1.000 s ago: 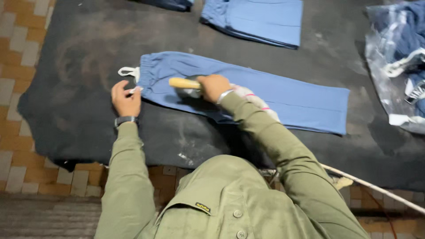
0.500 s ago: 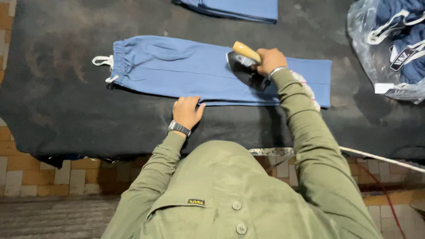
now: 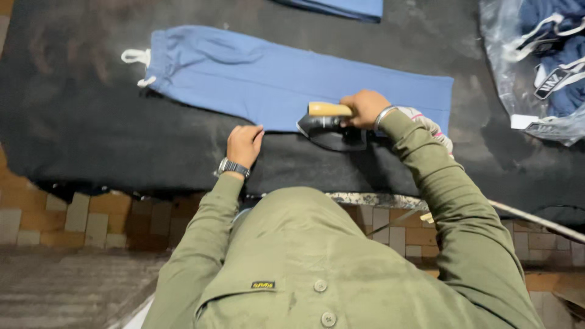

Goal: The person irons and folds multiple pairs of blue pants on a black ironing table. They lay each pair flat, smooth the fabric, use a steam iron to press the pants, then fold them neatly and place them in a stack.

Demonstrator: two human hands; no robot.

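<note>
Folded light-blue drawstring trousers (image 3: 268, 82) are laid flat across the dark padded surface (image 3: 91, 140). A black iron with wooden handle (image 3: 329, 125) is gripped by the right hand (image 3: 364, 108) at the trousers' near edge. The left hand (image 3: 244, 143) is pressed down on the surface beside that edge, grasping nothing.

1 blue trousers (image 3: 268, 82) laid flat, 1 iron (image 3: 332, 127), 1 wristwatch (image 3: 231, 167), 1 plastic bag (image 3: 536, 67).
</note>
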